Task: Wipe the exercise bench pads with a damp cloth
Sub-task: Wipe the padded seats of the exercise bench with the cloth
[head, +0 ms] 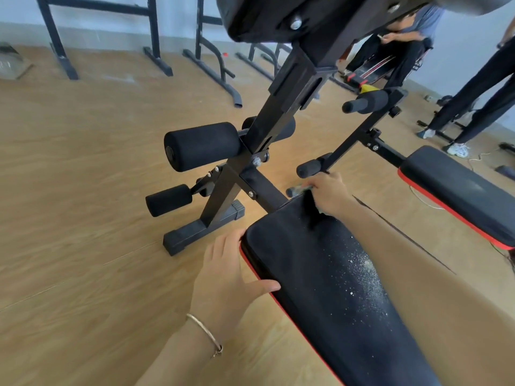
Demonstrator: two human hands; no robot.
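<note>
— At the far end of the bench pad (320, 288), what does the right hand (330, 192) do?
— It grips a bunched cloth (305, 188), held at the pad's end edge.
— And the left hand (228, 271)?
— Flat, fingers straight, against the pad's left side, thumb on top. White specks (359, 263) lie on the pad, between the hands.
</note>
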